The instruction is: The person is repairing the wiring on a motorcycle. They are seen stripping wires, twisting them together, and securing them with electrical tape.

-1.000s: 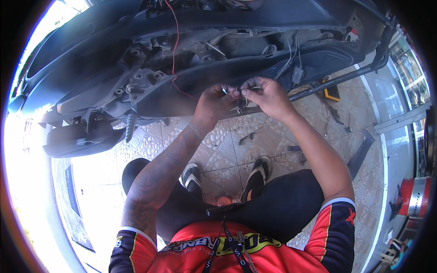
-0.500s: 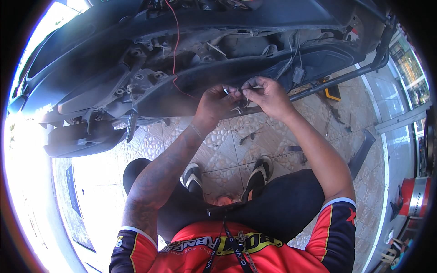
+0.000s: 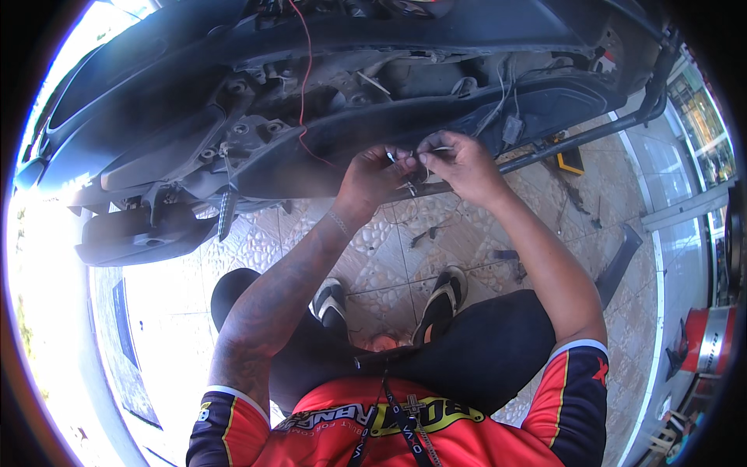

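Note:
In front of the dark scooter body, both my hands meet fingertip to fingertip. My left hand is closed, pinching a thin wire; a small pale piece shows between its fingers. Thumb and forefinger of my right hand pinch the same wire close by. A small metallic bit hangs just below the left fingers. A red wire trails down the scooter's open side and disappears behind my left hand. The fingers partly hide what joins between them.
Pale wires with a grey connector dangle from the scooter's opened side. A black tube bar runs along its lower right. On the patterned tile floor lie dark scraps, a yellow-and-black item and a long dark panel.
My hands stay together, shifting only slightly to the right. The red wire's upper part has shifted a little to the right in view.

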The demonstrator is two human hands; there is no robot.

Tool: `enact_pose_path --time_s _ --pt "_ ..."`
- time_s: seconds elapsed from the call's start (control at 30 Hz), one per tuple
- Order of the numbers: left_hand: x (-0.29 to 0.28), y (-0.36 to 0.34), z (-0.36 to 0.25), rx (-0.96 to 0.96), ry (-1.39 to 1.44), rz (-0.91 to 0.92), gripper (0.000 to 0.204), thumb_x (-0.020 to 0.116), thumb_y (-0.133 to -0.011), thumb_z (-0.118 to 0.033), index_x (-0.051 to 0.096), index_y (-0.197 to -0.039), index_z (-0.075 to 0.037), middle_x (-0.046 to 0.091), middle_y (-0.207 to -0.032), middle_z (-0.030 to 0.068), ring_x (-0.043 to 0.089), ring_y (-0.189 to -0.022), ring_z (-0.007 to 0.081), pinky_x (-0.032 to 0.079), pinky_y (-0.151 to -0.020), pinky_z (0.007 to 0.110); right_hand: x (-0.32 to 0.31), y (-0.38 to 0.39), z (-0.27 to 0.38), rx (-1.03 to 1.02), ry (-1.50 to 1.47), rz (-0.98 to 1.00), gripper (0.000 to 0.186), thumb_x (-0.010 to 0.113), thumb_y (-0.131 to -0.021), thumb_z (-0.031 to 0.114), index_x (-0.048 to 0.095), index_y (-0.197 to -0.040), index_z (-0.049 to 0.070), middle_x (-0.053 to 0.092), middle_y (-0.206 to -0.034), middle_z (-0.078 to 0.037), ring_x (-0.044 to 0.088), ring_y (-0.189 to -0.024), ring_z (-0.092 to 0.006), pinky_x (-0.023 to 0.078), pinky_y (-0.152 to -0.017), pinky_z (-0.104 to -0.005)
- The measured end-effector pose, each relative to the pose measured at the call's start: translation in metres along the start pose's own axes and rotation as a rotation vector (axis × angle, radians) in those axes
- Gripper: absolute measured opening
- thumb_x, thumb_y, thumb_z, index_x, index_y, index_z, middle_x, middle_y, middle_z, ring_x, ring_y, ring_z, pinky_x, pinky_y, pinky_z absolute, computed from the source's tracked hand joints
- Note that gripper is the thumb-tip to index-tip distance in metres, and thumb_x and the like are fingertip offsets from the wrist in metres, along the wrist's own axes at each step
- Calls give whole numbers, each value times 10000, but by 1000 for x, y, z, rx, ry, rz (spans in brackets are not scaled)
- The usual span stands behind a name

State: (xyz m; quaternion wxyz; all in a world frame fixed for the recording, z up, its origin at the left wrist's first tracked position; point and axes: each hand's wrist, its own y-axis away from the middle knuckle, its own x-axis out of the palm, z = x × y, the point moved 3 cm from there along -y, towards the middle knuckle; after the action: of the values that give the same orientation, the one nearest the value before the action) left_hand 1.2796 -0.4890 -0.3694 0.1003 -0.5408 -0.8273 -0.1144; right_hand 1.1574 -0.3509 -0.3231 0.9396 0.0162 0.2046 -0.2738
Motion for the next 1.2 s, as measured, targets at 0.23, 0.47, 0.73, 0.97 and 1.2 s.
enact_pose_path --time_s 0.23,0.47,0.73,0.97,1.2 --pt "1 1 -3 -2 -9 -3 132 712 -970 -170 652 -1036 -72 693 -942 -5 619 -825 45 494 -709 201 -2 0 0 -2 27 -10 95 685 -959 77 664 -1029 17 691 -958 -8 667 -895 -76 531 -775 -242" --pt "2 1 -4 5 -9 3 137 716 -967 -173 651 -1035 -73 692 -933 -9 613 -812 45 493 -708 203 -2 1 4 14 27 -7 96 689 -953 77 665 -1026 19 692 -951 -8 667 -879 -75 527 -764 -240" --pt "0 0 -3 -15 -3 -28 111 714 -951 -71 639 -1027 -38 704 -956 48 663 -856 92 532 -736 236 -3 1 5 32 45 -12 107 698 -952 96 671 -1029 27 699 -956 -8 675 -889 -82 531 -777 -243" --pt "0 0 -1 -6 -40 -10 143 716 -965 -168 649 -1042 -68 693 -952 3 642 -850 59 520 -735 211 -3 1 6 9 63 -11 107 696 -953 98 675 -1030 27 698 -956 -9 672 -892 -85 535 -784 -249" --pt "-1 0 -2 -1 -43 0 138 718 -962 -156 651 -1044 -68 696 -958 0 638 -843 58 518 -726 212 -4 2 9 -9 80 -24 119 702 -950 112 679 -1039 36 694 -953 -4 663 -883 -81 531 -774 -244"
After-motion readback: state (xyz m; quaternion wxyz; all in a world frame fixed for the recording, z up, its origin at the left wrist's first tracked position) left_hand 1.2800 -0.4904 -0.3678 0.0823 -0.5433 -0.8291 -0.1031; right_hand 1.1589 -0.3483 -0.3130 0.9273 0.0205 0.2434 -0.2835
